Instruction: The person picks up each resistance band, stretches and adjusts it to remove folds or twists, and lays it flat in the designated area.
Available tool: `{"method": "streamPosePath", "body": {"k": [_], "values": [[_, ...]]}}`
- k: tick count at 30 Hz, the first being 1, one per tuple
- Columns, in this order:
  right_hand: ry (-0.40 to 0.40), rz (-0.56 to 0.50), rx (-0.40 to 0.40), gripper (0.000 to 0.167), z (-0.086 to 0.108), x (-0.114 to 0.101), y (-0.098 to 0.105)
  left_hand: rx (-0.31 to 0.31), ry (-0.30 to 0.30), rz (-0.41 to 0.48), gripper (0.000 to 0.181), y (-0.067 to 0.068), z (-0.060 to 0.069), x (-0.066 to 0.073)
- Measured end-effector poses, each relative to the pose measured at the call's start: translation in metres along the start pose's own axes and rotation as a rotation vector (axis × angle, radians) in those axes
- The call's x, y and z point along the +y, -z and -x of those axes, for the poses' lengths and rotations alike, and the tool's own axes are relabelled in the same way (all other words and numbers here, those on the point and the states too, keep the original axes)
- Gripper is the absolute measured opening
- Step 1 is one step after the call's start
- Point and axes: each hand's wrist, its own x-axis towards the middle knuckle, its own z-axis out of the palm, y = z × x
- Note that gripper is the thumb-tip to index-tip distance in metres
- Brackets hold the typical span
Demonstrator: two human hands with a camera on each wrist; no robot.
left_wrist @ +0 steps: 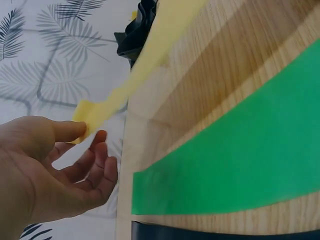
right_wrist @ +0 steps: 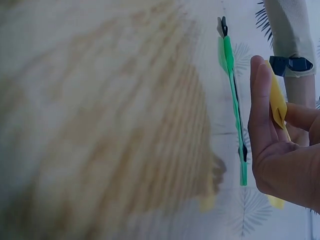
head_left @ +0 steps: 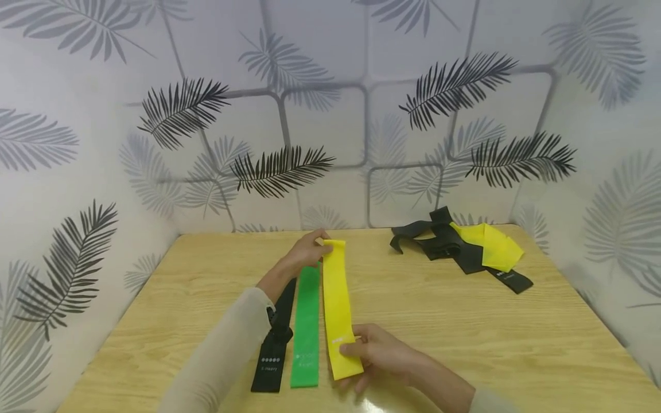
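Observation:
A yellow resistance band (head_left: 338, 298) is stretched out lengthwise between both hands, above the wooden table. My left hand (head_left: 308, 250) pinches its far end between thumb and fingers; in the left wrist view that pinch shows at the band's folded tip (left_wrist: 86, 119). With thumb on top and fingers beneath, my right hand (head_left: 379, 353) holds the near end, by some white print. To the left a green resistance band (head_left: 307, 327) lies flat. Beside it is a black resistance band (head_left: 268, 367) marked "Heavy", partly hidden by the left forearm.
At the table's back right lies a loose heap of black bands (head_left: 467, 252) with a yellow band (head_left: 490, 246) on top. The wooden table (head_left: 439, 327) meets a leaf-patterned wall (head_left: 330, 126) at its back edge.

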Motion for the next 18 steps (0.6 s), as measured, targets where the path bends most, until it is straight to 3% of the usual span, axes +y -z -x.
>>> {"method": "streamPosePath", "body": {"k": [8,18], "values": [[-0.026,-0.016,-0.036,0.034,-0.001,0.003,-0.006,0.103,-0.066,0.008,0.023,-0.007,-0.008,-0.013],[-0.113,-0.036,-0.079,0.033,-0.002,0.009,-0.007,0.128,-0.041,-0.034,0.027,-0.016,-0.015,-0.026]]}}
